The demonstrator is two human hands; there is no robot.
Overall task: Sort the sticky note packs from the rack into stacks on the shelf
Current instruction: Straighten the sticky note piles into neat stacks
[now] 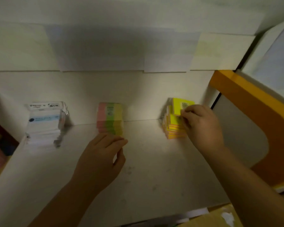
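On a white shelf [146,169], a stack of white-wrapped packs [44,123] sits near the left edge, well apart from a pink-green-yellow stack [109,118]. The left hand [102,159] hovers before it, fingers loosely curled, holding nothing. Bare shelf separates it from the yellow stack [175,128], where the right hand [202,125] pinches a tilted yellow pack [179,106] on top, near the orange frame [252,102].

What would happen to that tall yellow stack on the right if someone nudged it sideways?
The yellow stack would probably shear or topple: its packs already sit staggered, stepping out toward the left. The top yellow pack, pinched by the right hand, is tilted, not lying flat, so it would likely slide off first. Each pack looks small and block-like, so probably light and stiff.
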